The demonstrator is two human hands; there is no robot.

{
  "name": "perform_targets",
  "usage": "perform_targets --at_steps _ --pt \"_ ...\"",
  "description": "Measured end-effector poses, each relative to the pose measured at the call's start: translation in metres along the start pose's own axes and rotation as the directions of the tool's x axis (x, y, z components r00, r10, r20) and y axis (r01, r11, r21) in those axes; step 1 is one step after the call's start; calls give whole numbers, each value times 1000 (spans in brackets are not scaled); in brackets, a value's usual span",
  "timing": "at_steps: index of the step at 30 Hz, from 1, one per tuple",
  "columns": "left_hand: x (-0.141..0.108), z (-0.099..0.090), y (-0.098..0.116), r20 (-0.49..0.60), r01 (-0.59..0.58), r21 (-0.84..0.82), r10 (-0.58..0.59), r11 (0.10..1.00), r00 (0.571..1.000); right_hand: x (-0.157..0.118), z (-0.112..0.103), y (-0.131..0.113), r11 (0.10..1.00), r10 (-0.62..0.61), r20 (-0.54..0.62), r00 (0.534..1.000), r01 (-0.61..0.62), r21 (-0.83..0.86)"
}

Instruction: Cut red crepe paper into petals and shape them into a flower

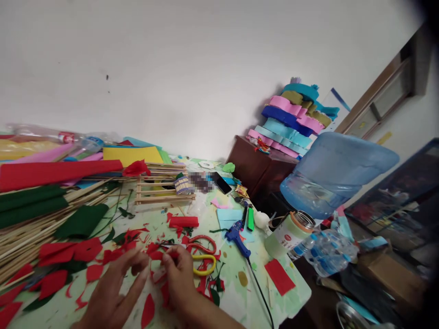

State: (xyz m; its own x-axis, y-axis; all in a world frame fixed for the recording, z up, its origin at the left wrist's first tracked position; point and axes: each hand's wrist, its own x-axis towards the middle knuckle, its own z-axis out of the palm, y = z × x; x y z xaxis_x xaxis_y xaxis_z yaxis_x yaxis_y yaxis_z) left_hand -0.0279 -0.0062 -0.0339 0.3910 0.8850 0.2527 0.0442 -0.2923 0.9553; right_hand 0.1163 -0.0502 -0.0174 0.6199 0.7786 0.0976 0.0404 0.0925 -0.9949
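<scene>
My left hand (115, 285) is over the front of the table, thumb and fingers apart, with nothing seen between them. Close on its right, my right hand (180, 272) has thumb and fingertips pressed together at a red piece of felt (156, 255). The fingers partly hide that piece. Just beyond my right hand lie scissors with a red handle (207, 242) and a pair with a yellow handle (206, 265). Red and dark green scraps are scattered around both hands, among them a red petal-shaped piece (148, 310).
Bundled thin sticks (30, 244), a red roll (58, 174) and green felt (82, 220) cover the left. A small stick frame (161, 189) stands at the back. On the right are a blue glue gun (237, 238), a phone (221, 183), a green bottle (286, 235) and a large water jug (336, 173).
</scene>
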Motion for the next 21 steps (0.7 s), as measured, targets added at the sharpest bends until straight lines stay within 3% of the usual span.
perform_targets --at_steps 4,7,10,21 --pt "26 15 16 -148 145 -209 -178 967 973 4 0 4 997 44 17 999 -46 66" --pt "30 20 18 -76 277 -335 -319 900 945 4 0 1 993 77 55 996 -81 82" --pt "30 19 20 11 370 -340 -389 865 921 3 0 -3 992 85 75 994 -92 90" --pt "31 17 14 127 269 -181 -249 946 960 2 -1 1 999 45 162 986 -45 -8"
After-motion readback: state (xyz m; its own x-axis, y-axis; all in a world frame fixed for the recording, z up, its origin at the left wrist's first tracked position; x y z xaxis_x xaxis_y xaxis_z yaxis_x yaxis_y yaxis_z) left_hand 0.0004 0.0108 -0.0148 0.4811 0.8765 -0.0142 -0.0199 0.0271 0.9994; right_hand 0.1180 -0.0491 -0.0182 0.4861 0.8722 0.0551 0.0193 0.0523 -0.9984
